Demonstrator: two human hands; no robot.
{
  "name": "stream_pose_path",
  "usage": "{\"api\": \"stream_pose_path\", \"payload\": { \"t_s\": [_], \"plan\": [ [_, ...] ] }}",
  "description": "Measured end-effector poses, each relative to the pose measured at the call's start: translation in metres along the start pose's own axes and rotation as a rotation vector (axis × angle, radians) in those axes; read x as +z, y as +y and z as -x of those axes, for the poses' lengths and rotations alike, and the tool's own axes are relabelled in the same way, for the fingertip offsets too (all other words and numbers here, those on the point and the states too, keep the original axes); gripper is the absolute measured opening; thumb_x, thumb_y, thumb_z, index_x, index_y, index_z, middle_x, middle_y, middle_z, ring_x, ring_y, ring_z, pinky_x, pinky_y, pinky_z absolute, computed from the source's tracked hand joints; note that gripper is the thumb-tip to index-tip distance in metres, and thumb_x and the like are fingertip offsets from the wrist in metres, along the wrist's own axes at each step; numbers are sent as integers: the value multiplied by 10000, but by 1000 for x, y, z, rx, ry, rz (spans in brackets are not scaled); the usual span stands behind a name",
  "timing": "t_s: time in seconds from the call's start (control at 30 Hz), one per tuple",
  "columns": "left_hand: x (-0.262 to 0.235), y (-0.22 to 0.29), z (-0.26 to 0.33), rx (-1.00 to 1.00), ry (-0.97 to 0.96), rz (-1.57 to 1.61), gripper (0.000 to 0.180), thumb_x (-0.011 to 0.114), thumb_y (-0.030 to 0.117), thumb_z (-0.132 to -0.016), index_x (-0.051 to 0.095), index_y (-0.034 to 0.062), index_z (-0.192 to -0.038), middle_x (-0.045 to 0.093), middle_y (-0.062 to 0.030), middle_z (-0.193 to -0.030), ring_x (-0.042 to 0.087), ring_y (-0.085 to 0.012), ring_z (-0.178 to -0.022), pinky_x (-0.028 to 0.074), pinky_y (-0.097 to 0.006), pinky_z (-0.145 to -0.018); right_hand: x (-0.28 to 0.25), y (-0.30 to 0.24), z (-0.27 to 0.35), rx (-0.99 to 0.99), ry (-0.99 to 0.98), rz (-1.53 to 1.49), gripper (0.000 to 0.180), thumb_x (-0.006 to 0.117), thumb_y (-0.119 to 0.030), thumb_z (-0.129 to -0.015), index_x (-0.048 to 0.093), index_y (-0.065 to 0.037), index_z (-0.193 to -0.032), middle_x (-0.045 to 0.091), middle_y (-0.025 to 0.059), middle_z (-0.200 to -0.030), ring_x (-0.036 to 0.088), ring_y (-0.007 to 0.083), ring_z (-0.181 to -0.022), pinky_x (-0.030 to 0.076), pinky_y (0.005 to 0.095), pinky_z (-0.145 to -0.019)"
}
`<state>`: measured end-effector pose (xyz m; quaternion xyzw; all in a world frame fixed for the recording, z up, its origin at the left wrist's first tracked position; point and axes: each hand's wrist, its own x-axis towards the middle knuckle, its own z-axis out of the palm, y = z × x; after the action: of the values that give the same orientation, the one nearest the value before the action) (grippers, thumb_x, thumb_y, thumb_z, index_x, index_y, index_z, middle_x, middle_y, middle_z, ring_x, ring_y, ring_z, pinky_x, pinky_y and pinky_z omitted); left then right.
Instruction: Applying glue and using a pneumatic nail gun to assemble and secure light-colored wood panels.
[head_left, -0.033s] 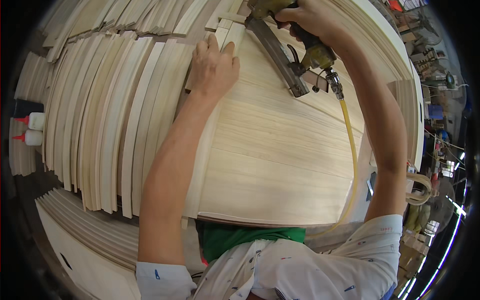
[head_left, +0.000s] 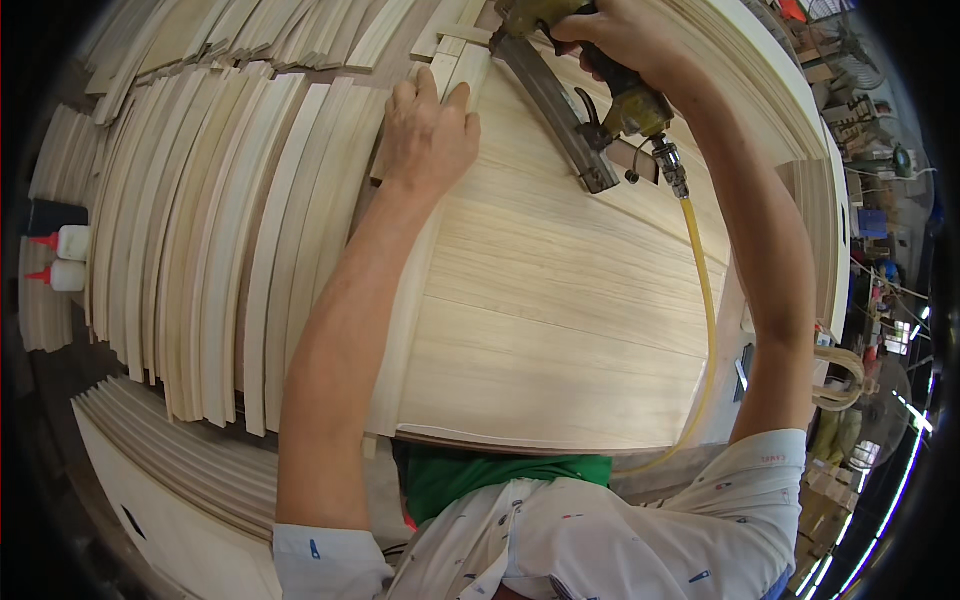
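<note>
A pale wooden panel (head_left: pixel 560 320) made of joined boards lies flat in front of me. Along its left edge runs a narrow wooden strip (head_left: pixel 412 280). My left hand (head_left: pixel 428 135) is closed over the far part of this edge, with its fingers bent around the strip. At the far side, my right hand (head_left: pixel 625 45) grips the handle of an air nail gun (head_left: pixel 560 115). Its long magazine slants over the panel, and its nose is near the far left corner by a short crosspiece (head_left: pixel 466 34). A yellow air hose (head_left: pixel 703 270) hangs from the gun's fitting.
Rows of loose wooden strips (head_left: pixel 200 240) lie to the left. Two white glue bottles (head_left: pixel 70 258) with red tips are at the far left edge. Stacked panels (head_left: pixel 170 500) stand at the lower left. The hose curves along the panel's right side toward my body.
</note>
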<state>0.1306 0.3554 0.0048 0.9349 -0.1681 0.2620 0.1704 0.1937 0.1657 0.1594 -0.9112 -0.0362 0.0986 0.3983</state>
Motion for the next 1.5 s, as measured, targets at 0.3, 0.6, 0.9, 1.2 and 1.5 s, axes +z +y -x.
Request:
{"api": "stream_pose_path", "payload": {
  "t_s": [0.3,0.6,0.9,1.2,1.5],
  "plan": [
    [4,-1,-8,34,73,-1,311,631,187,-805,697,55,-1078,583,-260,-1141,563,-377,-924,483,-468,-819,0,-2,-7,-14,-47,54,167,638,-121,-793,648,24,-874,610,65,-665,558,128,-494,461,286,-440],
    [5,-1,4,-25,-26,49,347,653,250,-818,693,77,-1116,589,-215,-1191,540,-387,-1025,451,-464,-897,-12,-32,85,47,41,7,193,624,-137,-826,632,7,-954,570,36,-674,541,108,-526,445,265,-468],
    [-29,4,33,-76,-65,252,560,656,395,-835,599,-14,-1214,393,-314,-1406,388,-467,-1274,322,-511,-1081,-42,6,281,56,44,163,213,639,-236,-883,630,-29,-933,505,-5,-605,459,64,-511,322,234,-485],
    [-152,11,178,38,-165,196,380,681,252,-819,658,-11,-1092,536,-260,-1260,465,-395,-1206,378,-455,-1027,4,24,359,154,-80,-59,222,700,-144,-825,607,46,-893,580,38,-643,528,93,-536,405,244,-493],
    [-157,31,187,132,-142,205,271,627,179,-873,688,58,-1108,587,-134,-1264,448,-325,-1259,367,-413,-1053,25,13,376,153,-86,-19,234,684,-139,-819,585,60,-892,575,34,-649,544,90,-550,432,249,-504]
  ]
}}
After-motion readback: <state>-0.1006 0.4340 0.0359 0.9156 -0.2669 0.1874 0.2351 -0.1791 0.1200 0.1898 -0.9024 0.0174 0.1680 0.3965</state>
